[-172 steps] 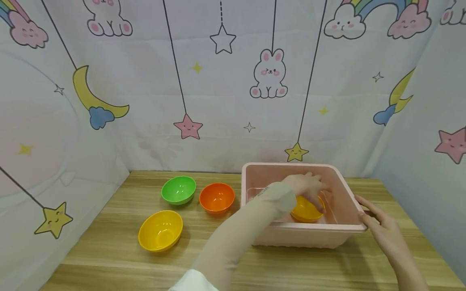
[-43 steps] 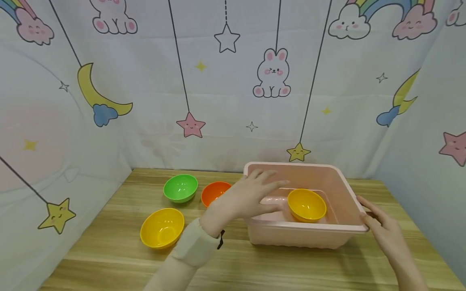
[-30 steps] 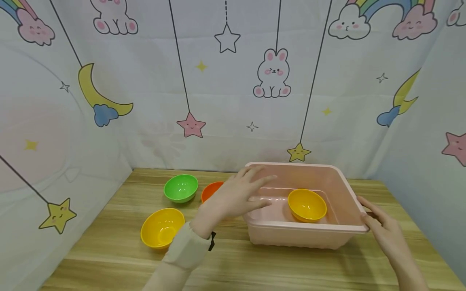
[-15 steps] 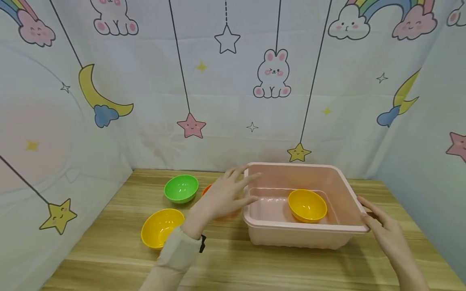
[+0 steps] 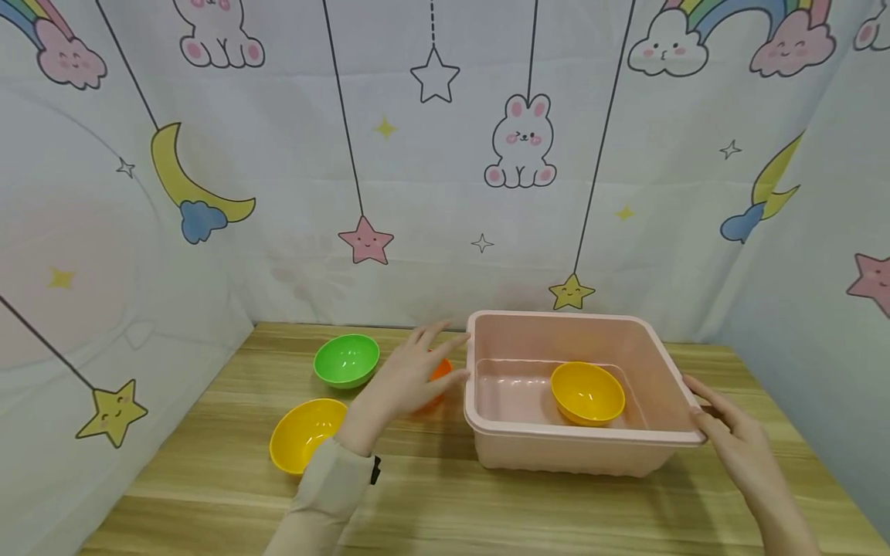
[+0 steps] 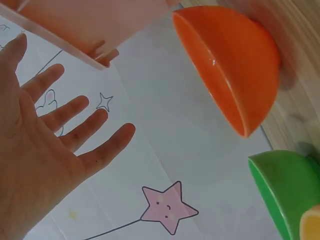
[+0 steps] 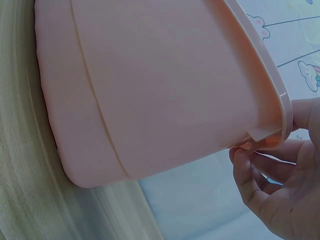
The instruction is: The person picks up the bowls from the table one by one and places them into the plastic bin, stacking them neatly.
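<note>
My left hand (image 5: pixel 401 380), fingers spread and holding nothing, is over the orange bowl (image 5: pixel 441 378) and partly hides it in the head view. In the left wrist view the orange bowl (image 6: pixel 235 65) sits apart from the outstretched fingers (image 6: pixel 107 147). My right hand (image 5: pixel 738 440) grips the right rim of a pink plastic basin (image 5: pixel 556 448). Its fingers curl under that rim (image 7: pixel 282 107) in the right wrist view. Inside the basin, toward the right, rests a yellow bowl (image 5: pixel 587 394).
Left of the basin, a green bowl (image 5: pixel 346 361) stands toward the back of the wooden table (image 5: pixel 208 494). A second yellow bowl (image 5: pixel 299 440) is nearer the front, partly behind the left forearm. A printed white curtain (image 5: pixel 431 177) hangs behind and at both sides.
After being at the yellow bowl in the basin, my left hand has drawn out leftward, past the basin's left rim, to above the orange bowl. The right hand keeps its grip.
</note>
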The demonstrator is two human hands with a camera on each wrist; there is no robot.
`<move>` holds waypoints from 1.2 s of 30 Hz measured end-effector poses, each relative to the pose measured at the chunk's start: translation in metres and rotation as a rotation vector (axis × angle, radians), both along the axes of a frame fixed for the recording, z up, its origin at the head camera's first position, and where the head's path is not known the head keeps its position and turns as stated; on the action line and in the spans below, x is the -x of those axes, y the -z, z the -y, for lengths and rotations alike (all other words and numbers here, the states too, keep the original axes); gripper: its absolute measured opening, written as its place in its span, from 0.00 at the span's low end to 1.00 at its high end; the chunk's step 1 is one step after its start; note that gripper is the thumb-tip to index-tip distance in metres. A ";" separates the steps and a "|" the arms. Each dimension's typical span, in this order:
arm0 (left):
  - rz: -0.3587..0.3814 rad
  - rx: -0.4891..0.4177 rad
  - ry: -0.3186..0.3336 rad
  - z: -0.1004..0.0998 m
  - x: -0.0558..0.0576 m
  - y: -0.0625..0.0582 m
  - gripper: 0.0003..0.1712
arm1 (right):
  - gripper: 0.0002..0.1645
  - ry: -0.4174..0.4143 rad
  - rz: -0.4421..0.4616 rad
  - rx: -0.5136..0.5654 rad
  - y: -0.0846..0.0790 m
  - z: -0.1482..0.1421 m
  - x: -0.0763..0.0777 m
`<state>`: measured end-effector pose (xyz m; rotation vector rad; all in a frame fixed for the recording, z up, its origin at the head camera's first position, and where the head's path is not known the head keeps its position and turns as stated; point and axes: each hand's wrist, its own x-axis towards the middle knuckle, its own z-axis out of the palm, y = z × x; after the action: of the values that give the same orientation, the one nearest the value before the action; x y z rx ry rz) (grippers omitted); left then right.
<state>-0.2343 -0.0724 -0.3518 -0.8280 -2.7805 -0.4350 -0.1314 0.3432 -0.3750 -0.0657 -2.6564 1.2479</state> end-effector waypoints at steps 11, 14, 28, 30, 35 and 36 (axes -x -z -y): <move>0.047 0.010 -0.077 0.009 0.010 0.018 0.32 | 0.29 0.002 0.008 -0.008 0.000 0.000 0.000; 0.057 0.013 -0.081 0.010 0.011 0.019 0.32 | 0.29 -0.002 0.008 -0.005 -0.001 0.000 0.000; 0.123 0.089 -0.114 0.010 0.023 0.036 0.37 | 0.29 -0.007 0.003 -0.009 -0.001 0.000 0.000; 0.134 0.090 -0.120 0.011 0.025 0.039 0.38 | 0.29 -0.009 -0.010 -0.008 -0.001 0.000 0.000; 0.164 0.057 -0.128 0.011 0.027 0.044 0.38 | 0.29 -0.008 -0.030 -0.009 -0.001 0.000 -0.001; 0.163 0.050 -0.128 0.011 0.028 0.045 0.38 | 0.29 -0.007 -0.028 -0.008 0.000 0.000 -0.001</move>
<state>-0.2625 -0.0837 -0.3966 -0.6470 -2.9848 -0.4300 -0.1307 0.3429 -0.3746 -0.0378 -2.6399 1.2305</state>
